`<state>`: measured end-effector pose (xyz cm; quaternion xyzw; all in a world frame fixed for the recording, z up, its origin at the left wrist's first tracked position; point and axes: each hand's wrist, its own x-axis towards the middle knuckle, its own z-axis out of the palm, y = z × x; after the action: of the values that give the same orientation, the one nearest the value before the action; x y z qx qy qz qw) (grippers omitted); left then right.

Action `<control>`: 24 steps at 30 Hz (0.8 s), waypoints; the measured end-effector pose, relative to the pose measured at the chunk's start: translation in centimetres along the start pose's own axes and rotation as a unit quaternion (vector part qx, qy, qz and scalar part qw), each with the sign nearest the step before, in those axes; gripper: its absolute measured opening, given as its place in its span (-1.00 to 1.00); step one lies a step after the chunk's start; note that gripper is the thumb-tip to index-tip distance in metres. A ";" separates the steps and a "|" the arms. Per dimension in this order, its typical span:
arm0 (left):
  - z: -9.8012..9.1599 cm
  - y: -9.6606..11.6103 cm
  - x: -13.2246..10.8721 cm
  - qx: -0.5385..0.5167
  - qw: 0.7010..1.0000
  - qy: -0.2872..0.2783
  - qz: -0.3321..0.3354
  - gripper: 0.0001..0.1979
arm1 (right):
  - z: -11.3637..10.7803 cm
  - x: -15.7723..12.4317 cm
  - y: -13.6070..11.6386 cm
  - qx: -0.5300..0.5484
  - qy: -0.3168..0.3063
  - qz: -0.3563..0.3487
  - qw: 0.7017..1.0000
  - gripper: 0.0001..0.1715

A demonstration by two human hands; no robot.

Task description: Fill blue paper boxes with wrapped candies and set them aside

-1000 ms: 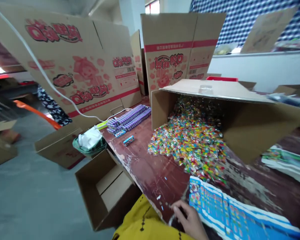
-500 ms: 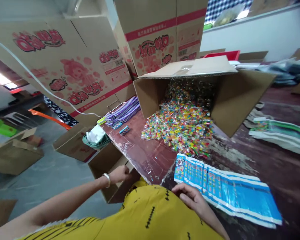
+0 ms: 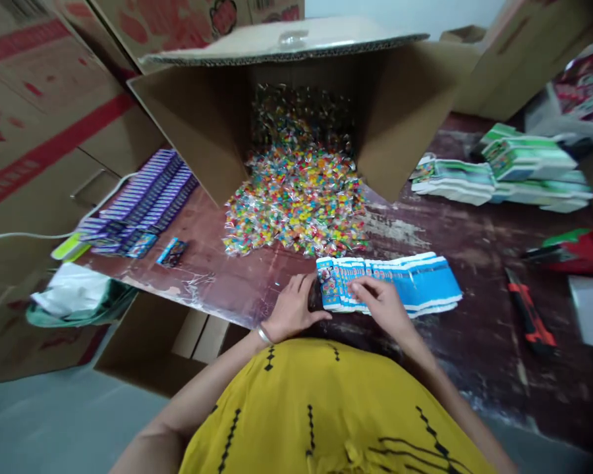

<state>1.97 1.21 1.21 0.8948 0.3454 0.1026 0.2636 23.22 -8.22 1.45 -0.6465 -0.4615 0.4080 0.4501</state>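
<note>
A fanned row of blue flattened candy cartons [image 3: 420, 283] lies on the dark red table in front of me. My left hand [image 3: 294, 306] is open at the row's left end, thumb apart from the fingers, close beside the printed front carton [image 3: 329, 284]. Over the printed part of the row, my right hand [image 3: 379, 301] has its fingers curled together with the tips against the cartons. Whether a carton is pinched there is hidden. Just beyond the row spreads a heap of small colourful wrapped candies [image 3: 301, 204], spilling from a cardboard box [image 3: 400, 112] lying on its side.
Purple filled packs [image 3: 143, 194] stand in rows at the left, with a small blue pack [image 3: 172, 252] nearby. Green flattened cartons [image 3: 528, 161] are stacked at the right, and a red-black utility knife [image 3: 530, 313] lies nearer. An open cardboard box [image 3: 148, 345] sits below the table's left edge.
My left hand has come up from over the open box below the table to the blue cartons. My right hand has moved from the table edge onto the row. The view has turned right.
</note>
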 end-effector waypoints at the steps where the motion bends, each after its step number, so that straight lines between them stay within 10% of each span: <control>1: 0.8 -0.1 0.5 0.005 1.000 0.002 0.011 -0.07 | -0.1 1.1 -0.3 -0.069 0.018 -0.025 0.997 -0.66; 10: 3.2 -1.9 1.7 0.011 1.000 -0.005 0.022 -0.03 | 2.7 9.2 -2.9 -0.505 -0.079 -0.065 0.857 -0.62; 18: 3.3 -2.4 1.2 -0.044 0.998 -0.003 0.036 -0.11 | 3.9 9.4 -1.4 -0.440 -0.054 -0.092 0.892 -0.74; 22: -0.6 -5.0 1.7 -0.087 0.994 0.061 0.011 -0.23 | -0.9 11.1 -1.1 -0.295 0.166 -0.123 0.933 -0.74; 24: -5.1 -8.5 2.8 -0.066 0.976 0.201 -0.053 -0.43 | -5.5 13.1 -1.2 -0.233 0.369 -0.111 0.893 -0.59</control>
<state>-2.60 10.39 0.90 0.8170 0.4308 0.2885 0.2522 31.28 3.50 2.61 -0.7815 -0.4128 -0.0317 0.4667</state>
